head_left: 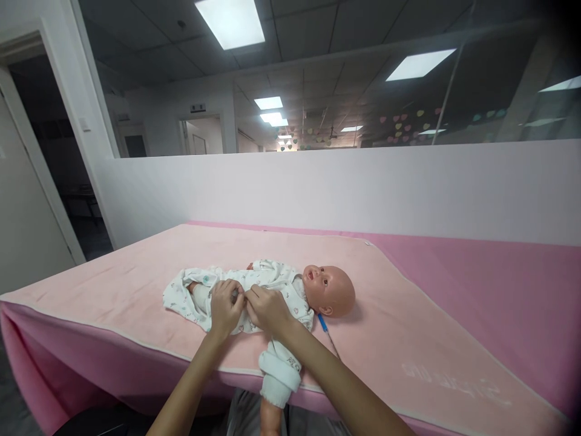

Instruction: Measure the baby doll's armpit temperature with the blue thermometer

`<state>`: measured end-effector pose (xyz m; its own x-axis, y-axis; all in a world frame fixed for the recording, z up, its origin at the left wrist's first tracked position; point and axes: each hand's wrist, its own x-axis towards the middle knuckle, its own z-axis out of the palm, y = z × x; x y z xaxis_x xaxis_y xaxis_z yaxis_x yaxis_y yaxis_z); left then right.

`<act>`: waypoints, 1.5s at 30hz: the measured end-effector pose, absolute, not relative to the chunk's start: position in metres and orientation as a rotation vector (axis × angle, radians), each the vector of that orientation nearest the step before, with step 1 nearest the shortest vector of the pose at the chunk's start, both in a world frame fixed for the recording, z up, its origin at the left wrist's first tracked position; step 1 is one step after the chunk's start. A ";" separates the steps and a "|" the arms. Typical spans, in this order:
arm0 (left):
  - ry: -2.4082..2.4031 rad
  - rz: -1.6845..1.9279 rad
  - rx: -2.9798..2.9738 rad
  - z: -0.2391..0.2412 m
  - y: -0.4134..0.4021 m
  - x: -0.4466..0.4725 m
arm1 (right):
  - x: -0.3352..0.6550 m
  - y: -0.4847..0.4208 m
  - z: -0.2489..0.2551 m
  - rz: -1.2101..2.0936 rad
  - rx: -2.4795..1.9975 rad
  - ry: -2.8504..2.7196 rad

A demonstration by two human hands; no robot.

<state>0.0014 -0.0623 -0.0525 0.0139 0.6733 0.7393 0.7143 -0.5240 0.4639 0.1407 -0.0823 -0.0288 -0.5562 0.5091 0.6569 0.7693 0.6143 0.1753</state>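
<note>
A baby doll [332, 289] lies on its back on the pink bed cover, its head to the right. It wears a white printed baby garment [276, 275]. My left hand [224, 306] is closed in a pinch on the garment at the doll's waist, and a small dark spot shows between its fingers. Just beside it, my right hand [267, 307] pinches the same cloth, with the fingertips of both hands almost touching. Exactly which bit of cloth they grip is hidden. One sleeved doll arm [280, 375] sticks out towards me over the front edge.
The pale pink cover [445, 327] lies over a darker pink sheet [490, 272]. A thin cord with a blue end [322, 323] rests near the doll's head. Behind the bed stands a white half wall [340, 188] with glass above. A doorway is at the left.
</note>
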 end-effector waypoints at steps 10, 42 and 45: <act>-1.496 -1.500 -2.244 -0.052 -0.063 0.001 | 0.139 -0.079 -0.037 -0.462 -1.128 -2.148; -1.373 -1.774 -2.341 -0.054 -0.068 0.000 | 0.136 -0.081 -0.038 -0.594 -1.148 -2.194; -1.372 -1.810 -2.345 -0.056 -0.068 0.000 | 0.135 -0.080 -0.039 -0.616 -1.146 -2.192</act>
